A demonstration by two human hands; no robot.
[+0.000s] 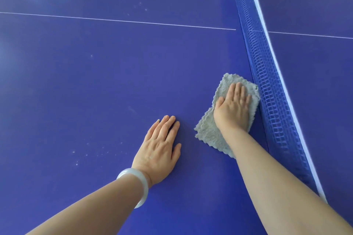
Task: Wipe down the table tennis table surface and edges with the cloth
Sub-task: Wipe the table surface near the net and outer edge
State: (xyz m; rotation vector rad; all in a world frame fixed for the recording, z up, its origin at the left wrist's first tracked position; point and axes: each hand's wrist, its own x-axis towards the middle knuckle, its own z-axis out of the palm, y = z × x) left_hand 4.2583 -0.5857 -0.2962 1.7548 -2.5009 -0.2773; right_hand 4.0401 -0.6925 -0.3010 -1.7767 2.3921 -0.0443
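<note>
Since the cloth (208, 131) is already jammed right up against the foot of the net (267, 89), the main thing I'd worry about is snagging. That fuzzy grey fabric looks like it could catch in the mesh if the next stroke pushes toward 2 o'clock, and a tug there might drag the net or bunch the cloth up under the palm.

Second risk, I reckon: the pale specks (89, 153) sitting at about 8 o'clock from the left hand (162, 149) could simply get missed, since the wiping is happening way over at the net side. There's another scatter of them up at 11 o'clock near the white centre line (114, 20) too.

As for the hands, the right hand (234, 105) is spread flat, fingers together and stretched out, pressing down on top of the cloth rather than gripping it. The left one is also flat and empty, palm down on the bare blue table (76, 82), just at 8 o'clock from the cloth, probably bracing the lean. It's got a pale bangle (136, 181) on the wrist, which might scrape the surface if that arm slides.
</note>
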